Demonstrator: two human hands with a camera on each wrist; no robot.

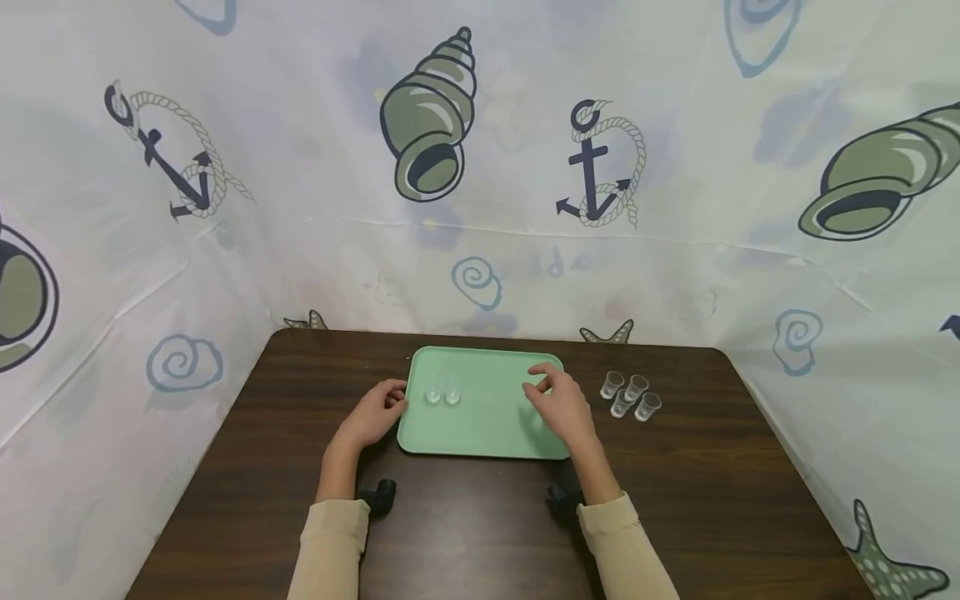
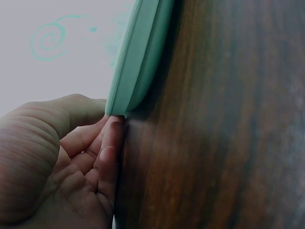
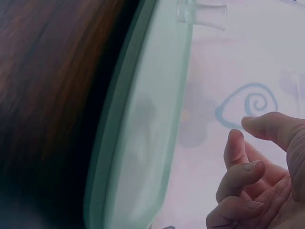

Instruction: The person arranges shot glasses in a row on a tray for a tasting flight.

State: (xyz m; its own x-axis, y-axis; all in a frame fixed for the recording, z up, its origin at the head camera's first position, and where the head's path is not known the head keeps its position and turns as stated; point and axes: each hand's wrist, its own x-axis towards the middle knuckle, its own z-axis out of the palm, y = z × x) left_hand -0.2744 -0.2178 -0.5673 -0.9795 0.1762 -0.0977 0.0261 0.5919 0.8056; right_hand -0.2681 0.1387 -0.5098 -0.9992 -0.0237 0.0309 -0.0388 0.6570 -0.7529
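Observation:
A pale green rectangular tray (image 1: 480, 433) lies on the dark wooden table. Two small clear shot glasses stand near its left end, the left glass (image 1: 432, 395) and the right glass (image 1: 453, 397) side by side. At the tray's left edge my left hand (image 1: 372, 415) pinches the rim, thumb on top and fingers against the lower side in the left wrist view. Over the tray's right end hovers my right hand (image 1: 562, 407), its fingers loosely bent and thumb apart from them, with nothing held. In the right wrist view a glass (image 3: 207, 15) shows beyond the tray.
Right of the tray, several more clear shot glasses (image 1: 647, 407) stand in a close group on the table (image 1: 465, 525). A printed cloth (image 1: 517, 275) with shells and anchors encloses the table at the back and sides.

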